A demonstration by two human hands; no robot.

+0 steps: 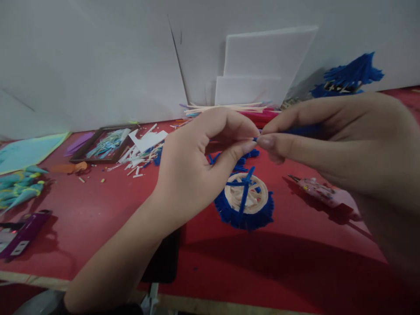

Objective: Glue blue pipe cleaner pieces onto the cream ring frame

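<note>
Left hand (197, 162), right hand (357, 138): fingers pinched together on tiny blue scrap (255, 139). Below fingers: round cream ring frame (251, 203), blue-fringed, on red surface (111, 218). Far left of fingers: purple boxy object (29, 234), white patches (19, 248) unreadable.

Bright red sweeps across the bench (85, 205), here's deep blue fringe (259, 219) around a cream ring (252, 209), pink on the tool (339, 198), white on the boards (267, 57)!
</note>
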